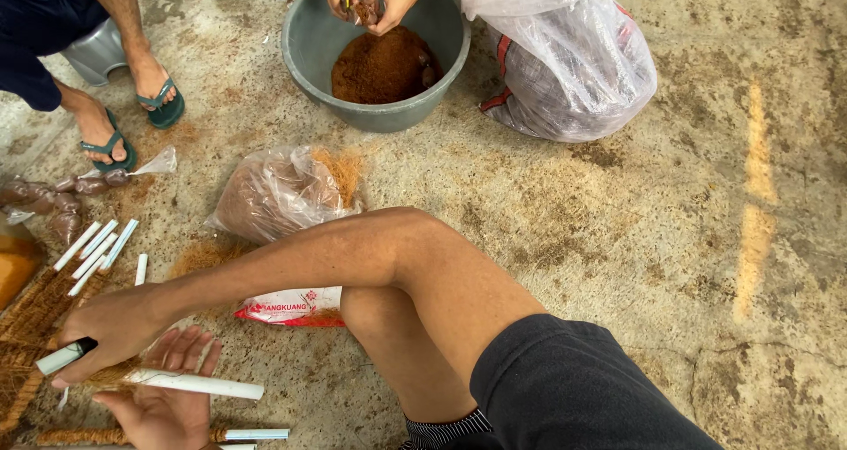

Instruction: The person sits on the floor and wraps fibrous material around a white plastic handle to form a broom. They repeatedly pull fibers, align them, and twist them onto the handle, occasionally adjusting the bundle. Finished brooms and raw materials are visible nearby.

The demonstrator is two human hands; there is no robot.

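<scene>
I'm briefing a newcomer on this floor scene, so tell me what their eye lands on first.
First, the round grey plastic basin of reddish-brown fibre dust at top centre, where another person's hands pinch a clump. At lower left, the right hand grips a white plastic tube with a dark end, and the left hand lies open, palm up, under a second long white tube. More white tubes lie just above.

Bare concrete floor (618,238), stained and dusty; far side, a grey basin (304,44) beside a clear plastic sack (573,71); middle, a bag of brown fibre (273,194); left, loose white tubes (97,247) near woven coir matting (31,322)
</scene>
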